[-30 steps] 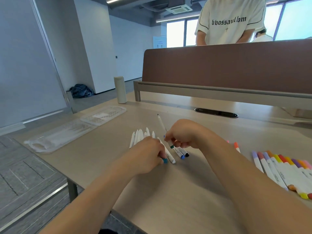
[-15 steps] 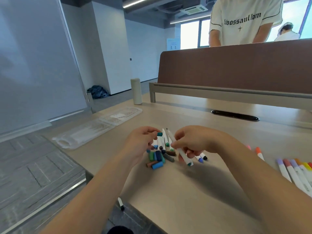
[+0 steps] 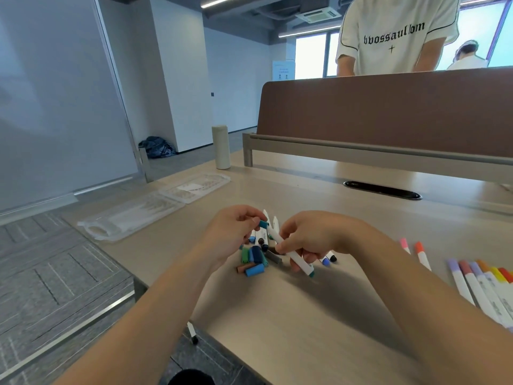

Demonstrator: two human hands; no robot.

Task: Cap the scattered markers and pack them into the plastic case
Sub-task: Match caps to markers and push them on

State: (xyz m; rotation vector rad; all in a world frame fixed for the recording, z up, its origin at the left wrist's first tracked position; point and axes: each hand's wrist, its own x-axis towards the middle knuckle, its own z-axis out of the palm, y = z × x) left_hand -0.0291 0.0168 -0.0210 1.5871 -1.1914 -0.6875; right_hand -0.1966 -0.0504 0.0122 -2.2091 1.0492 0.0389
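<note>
Now the left hand is pinching a teal cap, the right hand gripping a white marker, seemingly for capping.

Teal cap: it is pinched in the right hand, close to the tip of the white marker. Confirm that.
Not quite: the hand is wrong. The head view shows the left hand pinching the teal cap, close to the tip of the white marker, which the right hand holds.
</note>
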